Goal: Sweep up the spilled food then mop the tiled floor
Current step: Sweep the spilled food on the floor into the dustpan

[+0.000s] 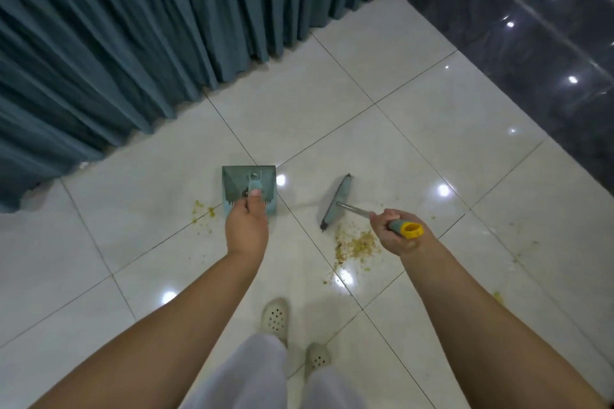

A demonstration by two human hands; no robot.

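Risk: left hand (pixel 246 226) clamped on dustpan (pixel 249 186), right hand (pixel 395 234) on broom (pixel 335 201); likely scattering food pile (pixel 354 244) past pan.

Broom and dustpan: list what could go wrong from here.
1. The dustpan in the left hand sits apart from the main food pile, so a long push by the broom may scatter crumbs.
2. The small patch left of the dustpan may be missed.
3. The slippers stand near stray crumbs and could tread them in.
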